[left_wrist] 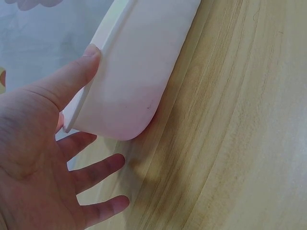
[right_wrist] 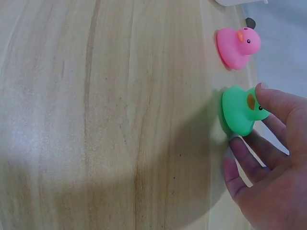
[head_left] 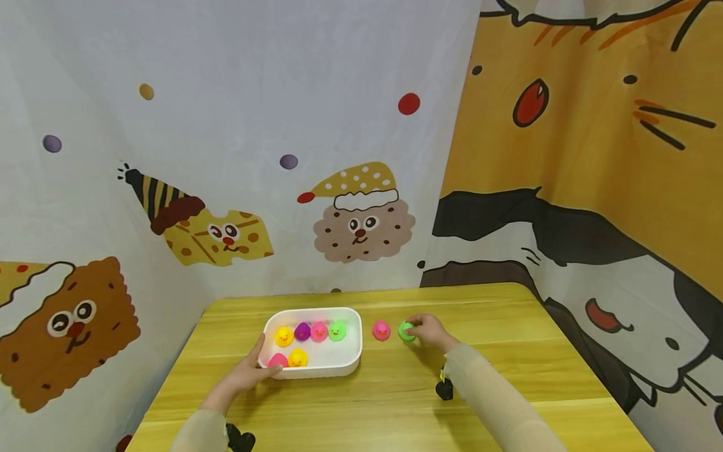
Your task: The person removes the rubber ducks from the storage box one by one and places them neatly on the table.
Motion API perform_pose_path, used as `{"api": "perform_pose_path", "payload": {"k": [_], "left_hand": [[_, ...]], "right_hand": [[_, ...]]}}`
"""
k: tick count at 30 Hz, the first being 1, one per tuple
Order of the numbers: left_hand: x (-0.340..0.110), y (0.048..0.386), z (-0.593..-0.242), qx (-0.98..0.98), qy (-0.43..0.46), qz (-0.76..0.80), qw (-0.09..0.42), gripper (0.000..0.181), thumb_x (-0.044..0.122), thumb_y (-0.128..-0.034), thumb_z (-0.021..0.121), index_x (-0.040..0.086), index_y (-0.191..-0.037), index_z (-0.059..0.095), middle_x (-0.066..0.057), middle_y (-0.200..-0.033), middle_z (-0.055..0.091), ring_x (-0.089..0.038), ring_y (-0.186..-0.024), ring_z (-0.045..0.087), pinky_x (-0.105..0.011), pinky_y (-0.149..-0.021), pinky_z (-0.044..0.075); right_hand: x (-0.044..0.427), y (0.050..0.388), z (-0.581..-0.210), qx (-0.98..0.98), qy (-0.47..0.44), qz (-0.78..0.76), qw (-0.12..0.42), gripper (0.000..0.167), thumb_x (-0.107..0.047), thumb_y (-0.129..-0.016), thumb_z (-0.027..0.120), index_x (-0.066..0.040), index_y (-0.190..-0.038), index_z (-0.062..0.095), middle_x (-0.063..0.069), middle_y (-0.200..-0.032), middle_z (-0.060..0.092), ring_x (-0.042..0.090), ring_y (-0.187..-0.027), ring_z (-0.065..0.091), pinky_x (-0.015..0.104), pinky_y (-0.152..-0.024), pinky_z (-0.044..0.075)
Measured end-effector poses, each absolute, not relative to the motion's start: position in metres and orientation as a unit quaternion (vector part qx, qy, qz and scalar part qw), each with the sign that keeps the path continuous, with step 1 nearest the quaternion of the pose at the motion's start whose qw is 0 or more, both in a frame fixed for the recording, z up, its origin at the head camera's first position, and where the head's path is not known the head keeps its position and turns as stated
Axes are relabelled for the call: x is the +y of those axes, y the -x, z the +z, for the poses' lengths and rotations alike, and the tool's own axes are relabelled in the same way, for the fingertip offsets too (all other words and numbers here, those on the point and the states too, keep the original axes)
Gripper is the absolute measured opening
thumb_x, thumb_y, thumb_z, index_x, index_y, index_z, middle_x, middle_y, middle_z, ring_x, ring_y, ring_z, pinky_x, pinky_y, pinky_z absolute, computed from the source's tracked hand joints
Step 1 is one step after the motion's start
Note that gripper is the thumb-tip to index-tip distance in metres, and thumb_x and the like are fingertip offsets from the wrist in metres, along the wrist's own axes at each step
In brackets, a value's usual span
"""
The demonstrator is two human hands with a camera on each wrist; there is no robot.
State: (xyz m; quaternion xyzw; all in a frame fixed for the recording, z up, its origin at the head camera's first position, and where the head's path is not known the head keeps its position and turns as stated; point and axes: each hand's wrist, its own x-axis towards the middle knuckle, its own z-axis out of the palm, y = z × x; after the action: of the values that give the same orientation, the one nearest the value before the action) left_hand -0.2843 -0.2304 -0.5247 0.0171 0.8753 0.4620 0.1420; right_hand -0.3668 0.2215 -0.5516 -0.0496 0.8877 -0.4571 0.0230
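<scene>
My left hand (head_left: 246, 369) holds the left end of a white plastic tub (head_left: 333, 371). In the left wrist view the thumb lies on the tub's rim (left_wrist: 103, 60), while the other fingers spread around its corner. Several rubber ducks sit in the tub: yellow (head_left: 284, 337), purple (head_left: 302, 331), pink (head_left: 319, 331) and green (head_left: 337, 331) along the back, another pink one (head_left: 278, 360) and another yellow one (head_left: 297, 358) at the front. To the right, my right hand (head_left: 432, 333) grips a green rubber duck (right_wrist: 237, 110) between thumb and fingers, at the tabletop.
A pink rubber duck (head_left: 381, 330) stands on the wooden table (head_left: 395, 408), between the tub and the green duck in my right hand. Behind the table hangs a white curtain (head_left: 339, 81) with cartoon prints; an orange cartoon cat covers its right part.
</scene>
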Motion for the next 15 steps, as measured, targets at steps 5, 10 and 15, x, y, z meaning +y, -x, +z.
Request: {"api": "perform_pose_path", "payload": {"k": [5,10,15], "left_hand": [[-0.23,0.2835,-0.5245,0.875,-0.012,0.462,0.142,0.102,0.034,-0.0899,0.07,0.005,-0.154,-0.004,-0.034,-0.154,0.006,-0.057,-0.136,0.015,-0.071,-0.105,0.015],[-0.2302,0.284,-0.5253,0.877,-0.011,0.46,0.141,0.102,0.035,-0.0898,0.07,0.005,-0.154,-0.004,-0.034,-0.154,0.006,-0.057,-0.136,0.015,-0.071,-0.105,0.015],[-0.2305,0.2845,-0.5264,0.878,-0.008,0.457,0.142,0.103,0.037,-0.0894,0.07,0.006,-0.155,-0.004,-0.033,-0.154,0.007,-0.057,-0.136,0.016,-0.072,-0.104,0.016]], "right_hand": [[0.2214,0.367,-0.5534,0.887,0.046,-0.458,0.027,0.026,-0.005,-0.085,0.073,0.006,-0.108,0.067,0.011,-0.103,0.068,0.026,-0.096,0.061,0.041,-0.084,0.051],[0.2214,0.3669,-0.5533,0.888,0.049,-0.456,0.029,0.027,-0.006,-0.086,0.072,0.006,-0.109,0.067,0.013,-0.105,0.067,0.029,-0.099,0.06,0.043,-0.085,0.051],[0.2207,0.3669,-0.5548,0.887,0.05,-0.459,0.024,0.028,-0.005,-0.086,0.071,0.007,-0.111,0.067,0.016,-0.108,0.067,0.032,-0.103,0.06,0.045,-0.088,0.05]]}}
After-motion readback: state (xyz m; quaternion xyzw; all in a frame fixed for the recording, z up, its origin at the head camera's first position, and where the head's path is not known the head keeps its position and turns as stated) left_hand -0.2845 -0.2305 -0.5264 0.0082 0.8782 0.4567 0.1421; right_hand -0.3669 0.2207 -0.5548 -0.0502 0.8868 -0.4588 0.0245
